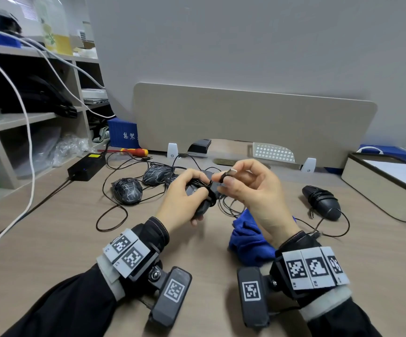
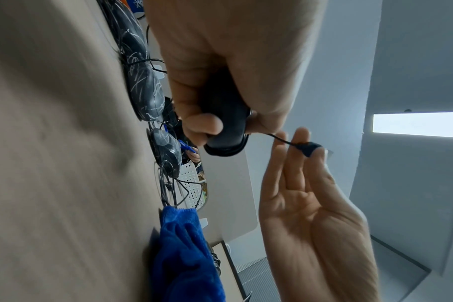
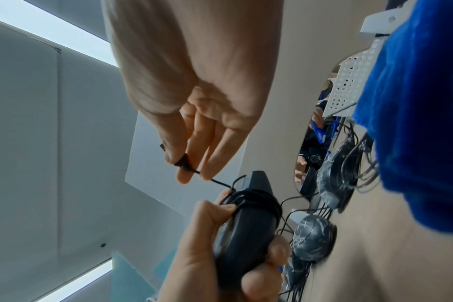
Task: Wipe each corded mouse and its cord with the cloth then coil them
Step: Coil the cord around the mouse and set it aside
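My left hand (image 1: 185,198) grips a black corded mouse (image 3: 248,228) above the desk, its cord (image 3: 256,199) wound round its body. My right hand (image 1: 245,183) pinches the cord's USB plug (image 1: 230,172) between thumb and forefinger, just right of the mouse; a short stretch of cord runs taut between them. A blue cloth (image 1: 250,237) lies crumpled on the desk under my right wrist. Another black mouse (image 1: 322,201) with cord wrapped round it lies at the right. Two black mice with white scribble patterns (image 1: 128,190) (image 1: 157,175) lie to the left amid loose cords.
A beige desk divider (image 1: 245,117) stands behind. A black power brick (image 1: 86,166) and a red-yellow screwdriver (image 1: 134,152) lie at back left, shelves (image 1: 39,113) beyond them. A beige tray (image 1: 386,186) sits at the right. White cables (image 1: 29,147) hang at left.
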A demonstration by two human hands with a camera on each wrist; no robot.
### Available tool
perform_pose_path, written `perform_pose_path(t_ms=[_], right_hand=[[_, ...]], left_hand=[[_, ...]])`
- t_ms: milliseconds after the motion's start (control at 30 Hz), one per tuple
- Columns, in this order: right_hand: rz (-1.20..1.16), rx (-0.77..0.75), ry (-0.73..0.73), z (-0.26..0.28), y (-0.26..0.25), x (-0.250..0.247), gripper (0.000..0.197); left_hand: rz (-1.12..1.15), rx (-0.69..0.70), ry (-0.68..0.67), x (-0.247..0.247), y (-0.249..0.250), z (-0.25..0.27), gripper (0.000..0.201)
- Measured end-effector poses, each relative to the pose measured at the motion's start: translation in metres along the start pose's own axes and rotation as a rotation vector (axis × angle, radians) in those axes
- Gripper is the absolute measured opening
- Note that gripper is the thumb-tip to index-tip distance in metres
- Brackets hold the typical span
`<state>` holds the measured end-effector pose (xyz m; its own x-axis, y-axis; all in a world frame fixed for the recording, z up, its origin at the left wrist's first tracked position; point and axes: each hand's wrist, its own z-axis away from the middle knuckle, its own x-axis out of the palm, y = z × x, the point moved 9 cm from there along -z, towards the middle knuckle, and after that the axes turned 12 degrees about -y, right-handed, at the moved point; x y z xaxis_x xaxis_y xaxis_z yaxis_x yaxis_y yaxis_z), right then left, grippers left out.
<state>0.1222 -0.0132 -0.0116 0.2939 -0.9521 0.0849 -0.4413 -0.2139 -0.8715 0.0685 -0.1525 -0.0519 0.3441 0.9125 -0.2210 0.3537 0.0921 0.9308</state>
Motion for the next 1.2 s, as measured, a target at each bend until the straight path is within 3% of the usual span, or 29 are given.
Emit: perform_pose_path(t_ms=[200, 533, 800, 967, 1167, 1200], right_hand=[[-0.102, 0.064, -0.064, 0.002, 0.007, 0.013, 0.02], [-0.049, 0.183, -0.141, 0.005, 0.022, 0.023, 0.015], [-0.081, 0.223, -0.144, 0.001, 0.036, 0.023, 0.022], [0.064, 0.252, -0.173, 0.0, 0.039, 0.024, 0.034], [0.156, 0.309, 0.014, -0.002, 0.035, 0.0, 0.005], [0.203, 0.33, 0.03, -0.002, 0.037, -0.003, 0.01]], left_hand=[[0.04, 0.017, 0.069, -0.009, 0.002, 0.0, 0.022], [0.127, -0.055, 0.132, -0.017, -0.007, 0.001, 0.022], [0.319, -0.129, 0.088, -0.007, -0.016, 0.0, 0.028], [0.242, -0.132, 0.063, -0.002, -0.019, 0.0, 0.021], [0.132, -0.131, -0.048, 0.01, -0.013, 0.002, 0.021], [0.102, -0.122, -0.085, 0.015, -0.01, 0.003, 0.022]])
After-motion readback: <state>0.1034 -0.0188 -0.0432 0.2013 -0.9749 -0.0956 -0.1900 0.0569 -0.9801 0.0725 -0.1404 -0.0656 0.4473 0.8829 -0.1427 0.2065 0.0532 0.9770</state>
